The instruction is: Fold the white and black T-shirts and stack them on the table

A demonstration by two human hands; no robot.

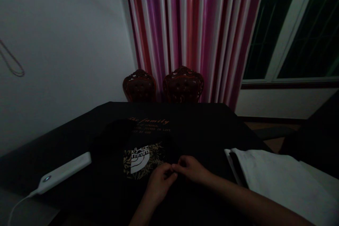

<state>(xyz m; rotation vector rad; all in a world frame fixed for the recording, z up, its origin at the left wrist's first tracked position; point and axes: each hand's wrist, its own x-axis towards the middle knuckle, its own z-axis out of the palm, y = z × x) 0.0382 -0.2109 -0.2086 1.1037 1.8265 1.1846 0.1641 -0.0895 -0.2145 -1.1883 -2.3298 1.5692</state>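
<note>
A black garment, which merges with the dark tabletop, bears a white logo and a leafy tan print. My left hand is at the lower right of that print, thumb and fingers pinched together on the dark cloth. Just to its right, my right hand makes a similar pinch, with its fingertips meeting those of the left. Both appear to grip the garment, though the exact bit of cloth between the fingers is lost in the dim light.
The black table covering has orange lettering. At left lies a white oblong device with a cable. Folded white cloth rests at right. Two carved chairs stand behind the table, before a striped curtain.
</note>
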